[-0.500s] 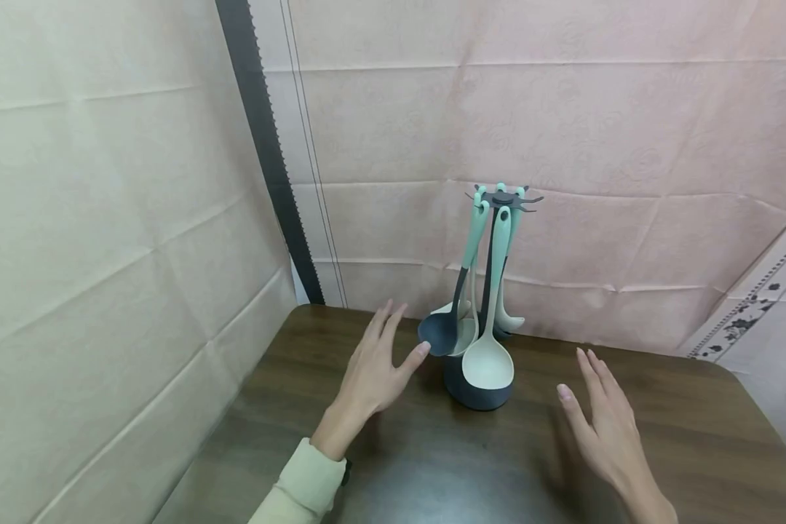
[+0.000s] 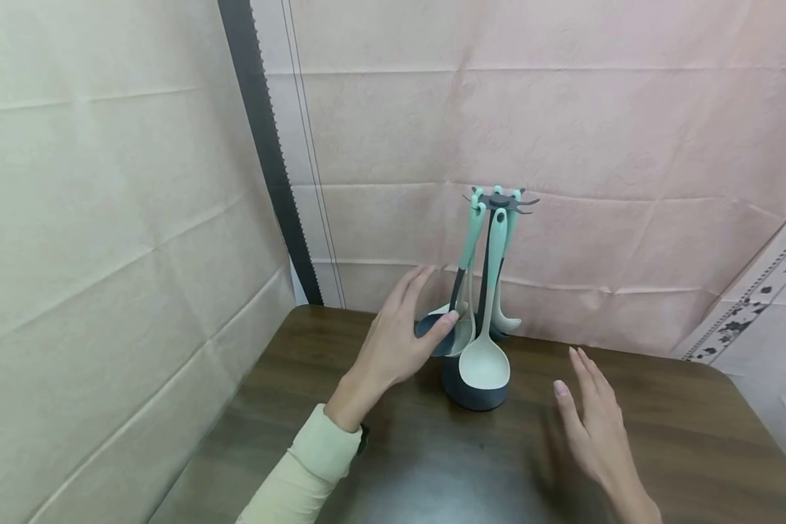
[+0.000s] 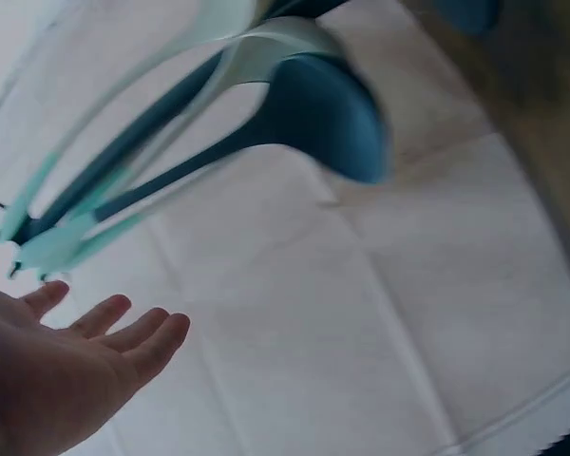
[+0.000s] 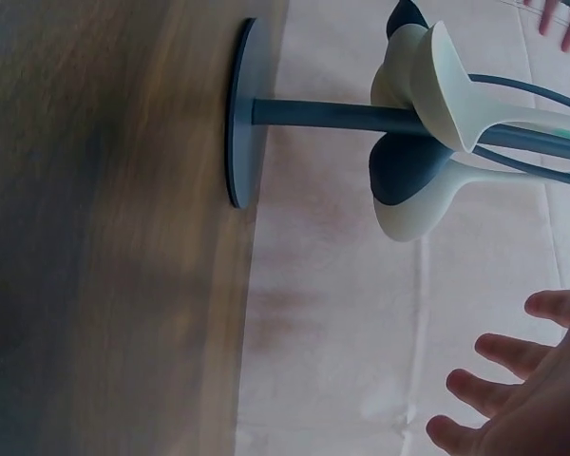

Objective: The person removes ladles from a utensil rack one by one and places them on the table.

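Observation:
A utensil stand with a round dark blue base stands on the table, hung with several mint-handled utensils. At its front hangs a cream ladle; on its left side is a dark blue ladle, partly covered by my left thumb in the head view. My left hand is beside the stand with fingers extended, holding nothing. The left wrist view shows a gap between the fingers and the utensils. To the right of the stand, my right hand hovers with spread fingers, apart from everything; its fingers show in the right wrist view.
The brown wooden table has rounded back corners. Creased pale cloth hangs right behind it, and another cloth runs along the left side. The stand's top hooks stick outward.
My left hand has moved right and up, closer to the stand, and now overlaps the dark blue ladle in the head view. The right hand has shifted slightly left.

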The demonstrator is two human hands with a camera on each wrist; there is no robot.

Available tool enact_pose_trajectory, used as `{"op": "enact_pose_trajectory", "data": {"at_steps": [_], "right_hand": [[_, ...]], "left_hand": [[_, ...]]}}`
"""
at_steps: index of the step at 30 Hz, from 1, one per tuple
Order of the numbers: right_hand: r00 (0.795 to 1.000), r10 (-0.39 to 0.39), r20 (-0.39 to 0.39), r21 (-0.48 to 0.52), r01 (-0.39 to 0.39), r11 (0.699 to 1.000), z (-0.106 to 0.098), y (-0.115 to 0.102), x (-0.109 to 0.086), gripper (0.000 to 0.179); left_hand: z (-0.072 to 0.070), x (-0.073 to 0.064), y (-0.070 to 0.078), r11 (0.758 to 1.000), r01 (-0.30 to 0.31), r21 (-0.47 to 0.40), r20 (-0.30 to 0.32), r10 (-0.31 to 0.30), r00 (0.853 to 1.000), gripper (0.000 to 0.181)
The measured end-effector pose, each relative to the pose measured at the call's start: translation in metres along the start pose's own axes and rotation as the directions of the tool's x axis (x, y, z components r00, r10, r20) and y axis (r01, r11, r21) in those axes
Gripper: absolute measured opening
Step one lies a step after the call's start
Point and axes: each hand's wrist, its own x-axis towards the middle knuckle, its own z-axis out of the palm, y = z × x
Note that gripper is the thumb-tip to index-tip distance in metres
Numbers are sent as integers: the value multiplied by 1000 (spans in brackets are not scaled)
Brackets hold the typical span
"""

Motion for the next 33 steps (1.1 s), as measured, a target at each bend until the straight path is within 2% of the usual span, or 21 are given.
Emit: {"op": "enact_pose_trajectory", "data": {"at_steps": [6,12,19,21,30,33], "right_hand": [[1000,-23,-11,27,23,999,2,-3,-2,60],[997,-71,-36,52,73,996,4,-7,0,59],[998,-56,-36,59,58,997,6,-15,-1,59],[998,-54,-36,60,56,997,7,-17,-1,59],[996,-70,-55,70,74,995,8,-25,2,59],[996,-70,-60,75,74,994,8,-29,6,59]], "left_hand": [[-13,15,28,997,-75,14,-69,76,995,75],[-21,26,53,988,-156,9,-128,156,979,70],[-24,49,77,989,-146,6,-256,142,956,55],[-25,56,82,990,-143,10,-274,140,951,53],[-27,86,103,981,-161,104,-251,183,951,50],[-25,95,110,976,-161,144,-220,190,957,50]]}}
